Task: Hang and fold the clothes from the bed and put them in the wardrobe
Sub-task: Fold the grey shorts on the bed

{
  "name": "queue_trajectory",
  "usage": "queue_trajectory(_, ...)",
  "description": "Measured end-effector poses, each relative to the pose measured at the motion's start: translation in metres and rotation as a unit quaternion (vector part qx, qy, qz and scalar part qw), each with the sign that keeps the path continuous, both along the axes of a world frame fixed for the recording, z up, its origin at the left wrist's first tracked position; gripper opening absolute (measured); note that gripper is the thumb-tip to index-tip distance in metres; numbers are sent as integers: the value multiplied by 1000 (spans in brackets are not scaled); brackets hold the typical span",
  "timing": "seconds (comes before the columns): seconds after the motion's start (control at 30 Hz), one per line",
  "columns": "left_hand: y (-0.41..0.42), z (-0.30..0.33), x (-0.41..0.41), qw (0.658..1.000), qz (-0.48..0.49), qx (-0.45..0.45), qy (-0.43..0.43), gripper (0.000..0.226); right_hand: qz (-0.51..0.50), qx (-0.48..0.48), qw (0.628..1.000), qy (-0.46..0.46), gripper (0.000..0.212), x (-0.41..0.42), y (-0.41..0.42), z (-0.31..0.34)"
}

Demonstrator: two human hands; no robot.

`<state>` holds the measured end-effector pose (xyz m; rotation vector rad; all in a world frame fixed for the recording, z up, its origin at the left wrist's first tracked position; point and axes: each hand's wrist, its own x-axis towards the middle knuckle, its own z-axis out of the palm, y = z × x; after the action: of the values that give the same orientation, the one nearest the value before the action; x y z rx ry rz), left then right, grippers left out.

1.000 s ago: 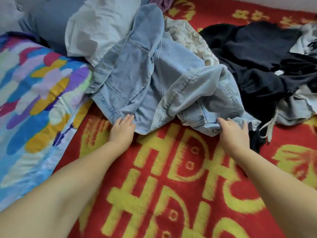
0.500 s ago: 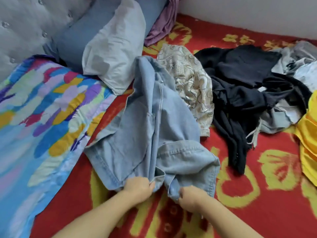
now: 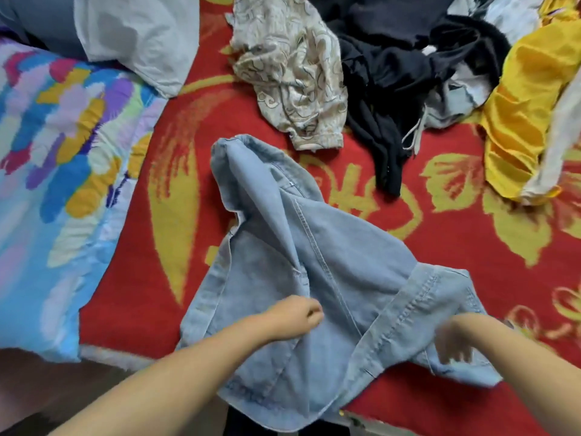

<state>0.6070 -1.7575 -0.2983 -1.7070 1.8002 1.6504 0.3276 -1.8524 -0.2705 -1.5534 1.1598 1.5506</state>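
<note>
My right hand is smeared with motion blur, so I can't tell how its fingers lie against the denim shirt. The shirt's lower hem drops past the bed's edge. The yellow garment and black clothes are cut off by the frame.

Head-worn view, steeply down, close over the bed

No legible text anywhere.
</note>
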Motion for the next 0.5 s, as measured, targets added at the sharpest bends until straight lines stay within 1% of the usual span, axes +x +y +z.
queue_trajectory(0.03, -23, 0, 10, 996, 49, -73, -29, 20, -28, -4, 999, -33, 24, 12, -10, -1)
queue_trajectory(0.07, -45, -1, 20, 984, 88, -142, -57, 22, -51, -41, 993, -101, 22, 27, -19, -3)
queue_trajectory(0.1, -66, -2, 30, 970, 108, -203, -82, 27, -78, -115, 975, -171, 26, 38, -29, -9)
queue_trajectory(0.13, -85, -4, 40, 955, 105, -257, -106, 34, -99, -197, 945, -241, 30, 57, -40, -11)
queue_trajectory(0.17, -101, -5, 49, 941, 85, -298, -133, 41, -113, -272, 911, -288, 34, 72, -50, -15)
queue_trajectory(0.2, -116, -6, 58, 930, 47, -325, -164, 47, -130, -324, 878, -326, 37, 87, -59, -20)
queue_trajectory(0.23, -130, -7, 66, 920, -8, -337, -199, 51, -146, -356, 859, -337, 42, 101, -67, -24)
queue_trajectory(0.27, -141, -8, 73, 910, -68, -337, -231, 54, -151, -369, 854, -334, 48, 112, -72, -32)
queue_trajectory(0.3, -148, -8, 80, 902, -117, -325, -259, 55, -142, -371, 862, -316, 54, 121, -73, -39)
queue_trajectory(0.33, -153, -7, 85, 897, -149, -304, -284, 55, -119, -360, 879, -291, 62, 127, -74, -44)
queue_trajectory(0.4, -166, -16, 91, 901, -183, -246, -308, 50, -90, -316, 910, -253, 73, 137, -71, -64)
queue_trajectory(0.43, -165, -16, 91, 904, -189, -220, -315, 43, -72, -294, 918, -254, 73, 138, -63, -67)
queue_trajectory(0.47, -166, -15, 91, 905, -194, -197, -324, 36, -58, -274, 921, -273, 65, 139, -54, -70)
queue_trajectory(0.5, -167, -14, 91, 904, -197, -174, -337, 30, -46, -250, 917, -306, 51, 141, -43, -72)
